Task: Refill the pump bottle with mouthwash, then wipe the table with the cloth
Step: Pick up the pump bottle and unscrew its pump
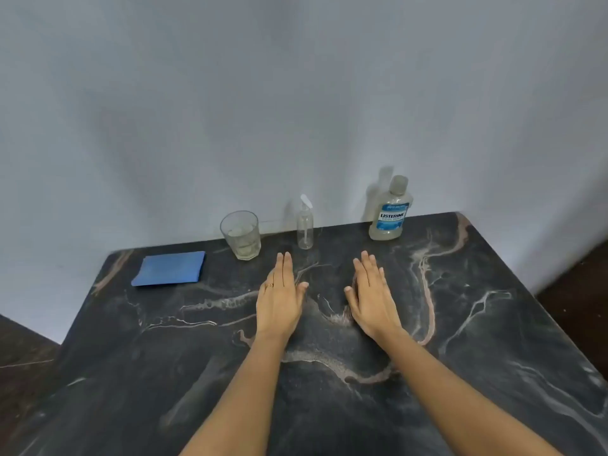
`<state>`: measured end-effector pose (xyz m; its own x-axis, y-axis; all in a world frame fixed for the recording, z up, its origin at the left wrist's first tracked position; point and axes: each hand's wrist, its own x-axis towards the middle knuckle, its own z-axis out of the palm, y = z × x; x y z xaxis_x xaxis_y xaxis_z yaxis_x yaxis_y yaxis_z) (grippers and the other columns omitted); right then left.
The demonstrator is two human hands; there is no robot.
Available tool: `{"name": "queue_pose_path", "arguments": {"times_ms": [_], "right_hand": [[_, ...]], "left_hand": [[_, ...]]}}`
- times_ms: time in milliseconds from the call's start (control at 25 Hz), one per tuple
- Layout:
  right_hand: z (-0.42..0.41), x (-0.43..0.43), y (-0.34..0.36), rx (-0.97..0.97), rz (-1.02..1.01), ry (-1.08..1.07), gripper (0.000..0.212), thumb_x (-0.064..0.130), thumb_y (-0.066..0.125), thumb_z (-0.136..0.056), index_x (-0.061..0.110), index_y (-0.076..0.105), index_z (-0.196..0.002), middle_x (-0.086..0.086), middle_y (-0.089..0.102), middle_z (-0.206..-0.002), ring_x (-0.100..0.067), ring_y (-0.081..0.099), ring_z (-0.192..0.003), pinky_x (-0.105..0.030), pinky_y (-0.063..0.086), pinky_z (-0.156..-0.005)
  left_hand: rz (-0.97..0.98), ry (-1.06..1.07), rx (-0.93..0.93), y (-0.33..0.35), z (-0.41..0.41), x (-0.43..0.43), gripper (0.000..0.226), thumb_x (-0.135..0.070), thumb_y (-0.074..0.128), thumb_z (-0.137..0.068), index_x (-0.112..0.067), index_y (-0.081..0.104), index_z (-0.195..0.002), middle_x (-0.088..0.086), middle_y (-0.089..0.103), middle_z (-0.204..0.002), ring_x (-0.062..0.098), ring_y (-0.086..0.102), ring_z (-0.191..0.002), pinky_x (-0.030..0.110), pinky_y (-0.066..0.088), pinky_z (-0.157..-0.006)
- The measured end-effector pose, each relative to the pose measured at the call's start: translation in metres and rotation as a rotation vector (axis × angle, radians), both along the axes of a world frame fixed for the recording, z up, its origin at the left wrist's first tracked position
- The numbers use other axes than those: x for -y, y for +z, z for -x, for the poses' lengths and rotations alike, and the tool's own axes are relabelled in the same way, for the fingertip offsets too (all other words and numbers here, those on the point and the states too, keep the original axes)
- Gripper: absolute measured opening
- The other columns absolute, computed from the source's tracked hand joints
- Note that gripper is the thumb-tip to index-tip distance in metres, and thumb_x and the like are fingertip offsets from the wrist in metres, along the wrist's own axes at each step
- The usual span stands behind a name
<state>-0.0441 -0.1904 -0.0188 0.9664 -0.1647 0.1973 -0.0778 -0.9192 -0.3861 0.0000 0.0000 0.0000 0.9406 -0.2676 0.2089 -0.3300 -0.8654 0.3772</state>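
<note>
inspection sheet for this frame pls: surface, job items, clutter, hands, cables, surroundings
Surface: dark veined stone table, no spill seen.
Job's things: pump bottle upright, looks empty, pump on; mouthwash upright, capped, far right; blue cloth folded flat, far left.
Clutter: glass beside the pump bottle, contents unclear.
Grippers: left hand and right hand flat on the table, fingers straight, holding nothing.
Cables: nothing seen.
Surroundings: plain grey wall behind; dark floor at both sides.

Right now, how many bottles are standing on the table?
2. The small clear pump bottle stands near the back edge, just beyond the left hand. The larger mouthwash bottle stands at the back right, beyond the right hand. Nothing in view could hide another.
</note>
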Motion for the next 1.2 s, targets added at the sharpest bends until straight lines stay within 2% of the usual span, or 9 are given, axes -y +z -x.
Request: {"name": "queue_pose_path", "arguments": {"times_ms": [200,360,560,800,960,1080,1200], "right_hand": [[-0.001,0.005,-0.013,-0.012,-0.026,0.001,0.055,0.034,0.031,-0.101,0.01,0.022,-0.15,-0.006,0.004,-0.161,-0.016,-0.003,-0.148,-0.032,-0.001,-0.12],[0.002,0.007,-0.02,-0.035,0.031,0.037,0.052,0.038,0.025,-0.102,0.011,0.031,-0.146,-0.006,0.016,-0.159,-0.016,0.005,-0.148,-0.034,0.005,-0.121],[-0.001,0.009,-0.02,-0.023,0.007,0.037,0.051,0.037,0.027,-0.101,0.011,0.037,-0.143,-0.008,0.03,-0.154,-0.019,0.019,-0.145,-0.036,0.011,-0.12],[-0.004,0.009,-0.022,0.023,0.006,0.016,0.049,0.037,0.031,-0.1,0.01,0.042,-0.14,-0.01,0.037,-0.151,-0.02,0.026,-0.143,-0.036,0.017,-0.119],[-0.006,0.009,-0.024,0.053,0.02,0.013,0.049,0.038,0.032,-0.1,0.01,0.044,-0.138,-0.01,0.039,-0.149,-0.02,0.028,-0.142,-0.036,0.017,-0.118],[-0.006,0.009,-0.025,0.068,0.028,0.014,0.048,0.039,0.032,-0.1,0.011,0.045,-0.136,-0.009,0.04,-0.148,-0.02,0.028,-0.142,-0.035,0.017,-0.118],[-0.007,0.008,-0.026,0.076,0.023,0.015,0.048,0.04,0.033,-0.099,0.011,0.046,-0.135,-0.009,0.041,-0.148,-0.02,0.029,-0.142,-0.035,0.018,-0.118]], "left_hand": [[0.098,0.052,0.004,-0.015,-0.027,0.014,0.066,-0.042,0.035,-0.101,-0.008,0.013,-0.153,0.011,0.02,-0.159,0.027,0.029,-0.142,0.04,0.03,-0.11],[0.225,0.109,-0.011,-0.016,-0.039,0.028,0.067,-0.04,0.04,-0.1,-0.004,0.016,-0.151,0.015,0.024,-0.157,0.031,0.028,-0.142,0.04,0.029,-0.111],[0.33,0.092,-0.01,-0.016,-0.038,0.039,0.067,-0.035,0.049,-0.098,-0.001,0.021,-0.148,0.018,0.029,-0.153,0.034,0.03,-0.139,0.043,0.03,-0.109],[0.405,0.099,-0.041,-0.012,-0.052,0.05,0.075,-0.036,0.055,-0.095,-0.001,0.017,-0.149,0.017,0.028,-0.153,0.032,0.028,-0.14,0.041,0.03,-0.109],[0.514,0.129,-0.064,-0.012,-0.079,0.066,0.079,-0.038,0.063,-0.089,-0.002,0.022,-0.146,0.018,0.037,-0.146,0.033,0.036,-0.133,0.039,0.036,-0.102],[0.588,0.152,-0.07,-0.012,-0.093,0.077,0.07,-0.035,0.066,-0.088,-0.003,0.031,-0.14,0.017,0.048,-0.134,0.033,0.046,-0.122,0.034,0.04,-0.089],[0.621,0.19,-0.08,-0.012,-0.098,0.08,0.046,-0.026,0.06,-0.093,-0.004,0.04,-0.127,0.017,0.055,-0.123,0.034,0.056,-0.11,0.036,0.043,-0.081]]}}
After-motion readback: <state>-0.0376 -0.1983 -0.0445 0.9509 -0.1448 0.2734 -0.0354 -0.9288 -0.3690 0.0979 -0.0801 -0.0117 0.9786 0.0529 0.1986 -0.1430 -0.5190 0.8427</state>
